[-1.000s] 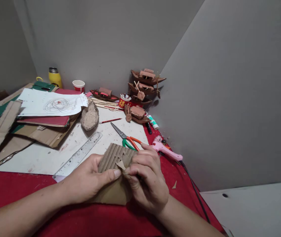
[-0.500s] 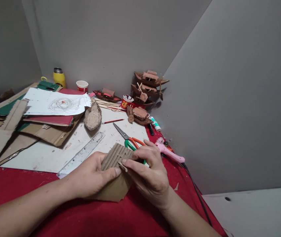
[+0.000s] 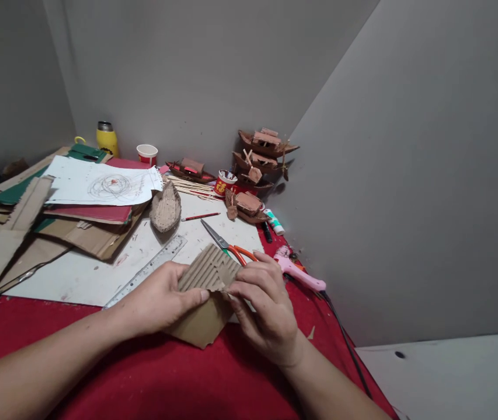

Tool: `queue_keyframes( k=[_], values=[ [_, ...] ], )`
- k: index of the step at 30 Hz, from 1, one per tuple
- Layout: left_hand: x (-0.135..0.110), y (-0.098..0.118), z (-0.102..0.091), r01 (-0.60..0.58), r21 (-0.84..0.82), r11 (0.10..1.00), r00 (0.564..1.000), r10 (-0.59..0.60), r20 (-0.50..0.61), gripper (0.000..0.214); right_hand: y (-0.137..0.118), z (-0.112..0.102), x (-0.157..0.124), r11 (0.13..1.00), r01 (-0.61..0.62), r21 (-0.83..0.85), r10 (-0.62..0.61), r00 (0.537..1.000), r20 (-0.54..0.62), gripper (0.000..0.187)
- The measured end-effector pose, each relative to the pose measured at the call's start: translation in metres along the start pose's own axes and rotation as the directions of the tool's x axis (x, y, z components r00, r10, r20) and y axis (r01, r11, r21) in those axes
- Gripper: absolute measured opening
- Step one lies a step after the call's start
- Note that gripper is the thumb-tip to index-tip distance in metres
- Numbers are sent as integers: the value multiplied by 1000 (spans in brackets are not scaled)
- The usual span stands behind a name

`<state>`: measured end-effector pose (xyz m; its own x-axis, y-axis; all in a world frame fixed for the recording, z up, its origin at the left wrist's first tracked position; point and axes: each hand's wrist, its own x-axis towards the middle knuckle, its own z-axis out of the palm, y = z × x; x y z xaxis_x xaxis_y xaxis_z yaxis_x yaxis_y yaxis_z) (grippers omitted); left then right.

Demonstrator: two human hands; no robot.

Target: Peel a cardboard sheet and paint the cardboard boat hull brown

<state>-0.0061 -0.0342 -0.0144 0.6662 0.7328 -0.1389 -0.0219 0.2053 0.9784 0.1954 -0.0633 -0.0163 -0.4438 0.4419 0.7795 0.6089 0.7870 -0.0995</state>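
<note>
A piece of corrugated cardboard (image 3: 207,269) is held up over the front of the table, its ridges bare on the upper part and a smooth brown paper layer folded down below. My left hand (image 3: 167,300) grips its left side, thumb across the front. At the right edge, my right hand (image 3: 266,309) pinches the paper layer where it meets the ridges; the fingertips are partly hidden. Just behind the cardboard lie scissors (image 3: 219,235) with orange and green handles, partly covered by the cardboard and my right hand.
A clear ruler (image 3: 143,272), a red pencil (image 3: 200,216) and a cardboard boat hull (image 3: 166,209) lie on the white board. Stacked cardboard (image 3: 95,236) fills the left. Several brown model boats (image 3: 251,204) stand at the back; a pink glue gun (image 3: 301,273) with its cord lies right.
The cardboard has tilted and risen slightly. My right hand has shifted a little, and more of the ridged surface shows near its fingers.
</note>
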Motion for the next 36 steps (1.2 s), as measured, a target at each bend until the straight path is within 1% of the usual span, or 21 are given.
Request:
queue_keyframes(
  k=[4, 8, 9, 12, 15, 17, 19, 22, 24, 26, 29, 31, 36],
  values=[
    [1, 0, 1, 42, 55, 998, 997, -45, 62, 14, 4, -2, -1, 999, -38, 27, 39, 999, -27, 20],
    [-2, 2, 2, 50, 19, 999, 997, -51, 63, 10, 10, -2, 0, 998, -54, 27, 52, 997, 57, 37],
    [-2, 3, 1, 52, 28, 998, 997, -54, 59, 9, 11, -2, 1, 999, -47, 15, 46, 996, 73, 36],
    [-3, 3, 0, 51, 79, 996, 996, -56, 64, 9, 13, 0, 1, 1000, -14, 2, 14, 998, 65, 24],
    [-2, 0, 0, 8, 81, 997, 998, -12, 56, 11, 11, 0, 1, 1000, 26, 2, -26, 999, 36, 22],
    [0, 0, 0, -16, 46, 999, 1000, 15, 12, 12, 9, -1, 1, 998, 55, -8, -55, 999, 2, 23],
    [1, 2, -2, -32, -1, 999, 998, 32, -58, 13, 6, -2, 0, 998, 68, -16, -69, 997, -30, 24],
    [3, 6, -7, -40, -63, 997, 991, 31, -130, 22, 4, -3, 0, 998, 57, -18, -57, 998, -38, 26],
    [4, 7, -11, -9, -99, 995, 992, -3, -123, 25, 5, -4, 0, 999, 52, -6, -53, 998, -39, 28],
    [4, 8, -14, 15, -131, 991, 995, -28, -92, 27, 6, -4, 1, 999, 38, 11, -38, 999, -26, 28],
    [4, 8, -16, 4, -132, 991, 997, -14, -72, 26, 12, -2, 0, 1000, -14, -8, 14, 999, 40, 34],
    [3, 8, -15, 2, -123, 992, 997, -11, -73, 23, 15, 0, 0, 999, -24, -45, 27, 997, 72, 36],
    [3, 4, -8, 71, -145, 987, 995, -80, -60, 23, 20, 3, -1, 1000, 9, -25, -8, 999, 44, 21]
  ],
)
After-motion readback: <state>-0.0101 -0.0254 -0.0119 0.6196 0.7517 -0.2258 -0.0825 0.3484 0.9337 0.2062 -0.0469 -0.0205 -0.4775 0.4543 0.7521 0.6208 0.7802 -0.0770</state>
